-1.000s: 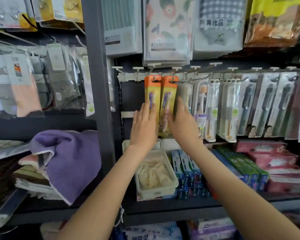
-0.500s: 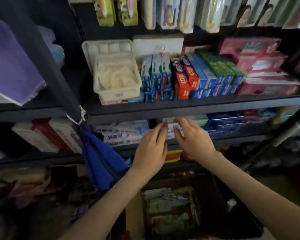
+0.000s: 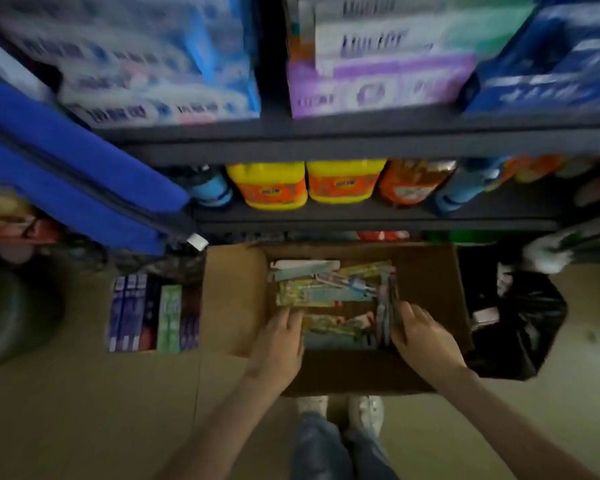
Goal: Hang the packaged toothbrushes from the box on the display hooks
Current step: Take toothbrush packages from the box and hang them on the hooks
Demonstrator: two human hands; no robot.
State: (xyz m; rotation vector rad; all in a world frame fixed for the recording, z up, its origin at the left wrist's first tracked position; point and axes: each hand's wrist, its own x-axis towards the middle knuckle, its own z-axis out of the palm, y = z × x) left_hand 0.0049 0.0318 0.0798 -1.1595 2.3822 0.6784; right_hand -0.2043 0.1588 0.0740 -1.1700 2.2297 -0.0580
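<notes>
An open cardboard box (image 3: 236, 299) stands on the floor below the shelves. Inside lie several packaged toothbrushes (image 3: 329, 292) in yellow, blue and white packs, mostly flat, with a few packs (image 3: 385, 306) upright at the right side. My left hand (image 3: 281, 337) reaches in with fairly straight fingers touching the left end of a flat pack (image 3: 333, 327). My right hand (image 3: 420, 334) is at the upright packs, fingertips against them; blur hides whether it grips them. The display hooks are out of view.
Dark shelf edges (image 3: 361, 147) overhang the box, with yellow bottles (image 3: 267, 185) on the low shelf. Toothpaste cartons (image 3: 153, 313) lie on the floor to the left, a black bag (image 3: 520, 327) to the right, a blue folded thing (image 3: 77, 174) upper left. My shoes (image 3: 340, 410) stand behind the box.
My view dropped from the hanging toothbrushes down past the shelves to the floor box. Both hands left the hung packs and came down into the box.
</notes>
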